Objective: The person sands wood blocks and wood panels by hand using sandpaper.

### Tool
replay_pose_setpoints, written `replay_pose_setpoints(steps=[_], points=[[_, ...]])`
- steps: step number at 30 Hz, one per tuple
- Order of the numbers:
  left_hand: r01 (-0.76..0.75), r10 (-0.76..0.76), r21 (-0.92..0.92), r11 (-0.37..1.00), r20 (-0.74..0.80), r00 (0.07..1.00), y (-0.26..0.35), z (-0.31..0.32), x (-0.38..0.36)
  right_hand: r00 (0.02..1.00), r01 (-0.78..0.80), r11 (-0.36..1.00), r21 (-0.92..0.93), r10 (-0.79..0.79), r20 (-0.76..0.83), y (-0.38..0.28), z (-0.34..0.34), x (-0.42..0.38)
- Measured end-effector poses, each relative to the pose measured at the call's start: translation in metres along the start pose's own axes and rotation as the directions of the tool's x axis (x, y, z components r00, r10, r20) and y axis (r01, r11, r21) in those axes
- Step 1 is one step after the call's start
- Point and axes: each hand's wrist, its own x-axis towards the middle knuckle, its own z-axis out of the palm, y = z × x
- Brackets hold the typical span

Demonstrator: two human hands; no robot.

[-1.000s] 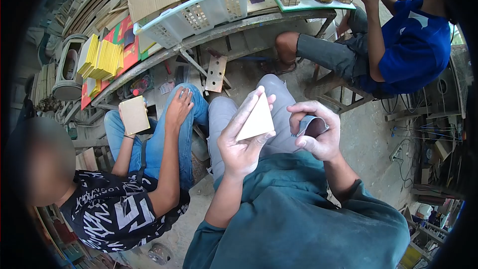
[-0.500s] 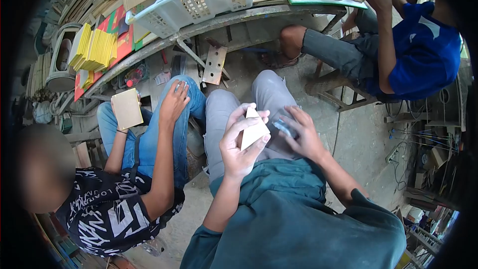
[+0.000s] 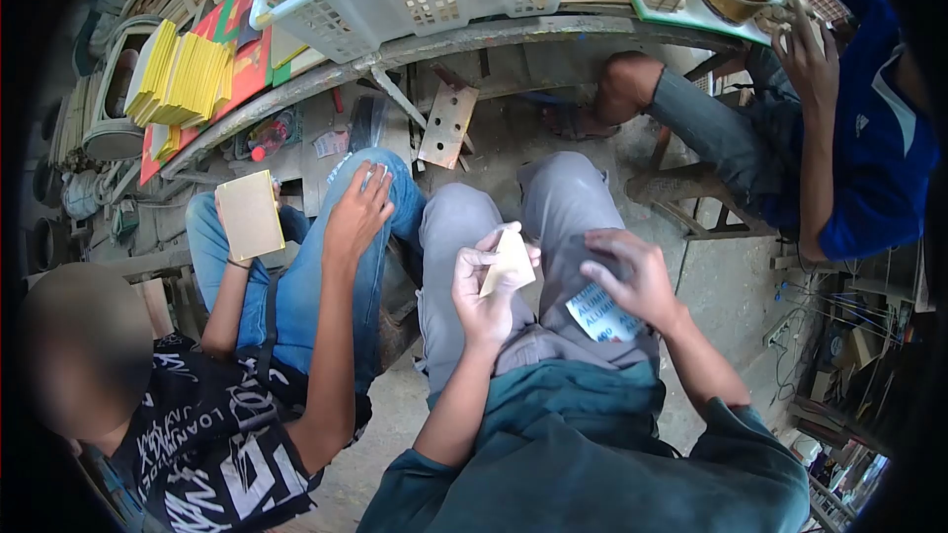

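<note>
One wooden triangle (image 3: 510,262) in left hand (image 3: 484,286)

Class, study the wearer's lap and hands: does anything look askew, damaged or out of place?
Nothing looks damaged. The left hand holds a small wooden piece tilted on edge. The right hand presses a printed sheet of sandpaper on the right thigh; the sheet lies skewed, one corner toward the knees.

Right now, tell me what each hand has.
Left hand: closed on a wood piece.
Right hand: fingers down on a sandpaper sheet on the thigh.
</note>
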Motion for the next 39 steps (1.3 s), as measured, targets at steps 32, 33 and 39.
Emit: replay_pose_setpoints(steps=[32,33,39], points=[[0.364,-0.513,-0.693,0.622,-0.010,0.858,0.012,-0.036,0.032,0.798,-0.506,0.624,0.596,0.075,0.598,0.020,0.063,0.210],[0.373,-0.467,-0.681,0.630,0.051,0.883,0.019,-0.032,0.035,0.803,-0.533,0.532,0.658,0.073,0.591,0.008,0.050,0.186],[0.265,-0.243,-0.507,0.820,0.111,0.964,0.066,0.041,0.047,0.799,-0.601,-0.190,0.776,-0.148,0.583,-0.063,-0.005,0.089]])
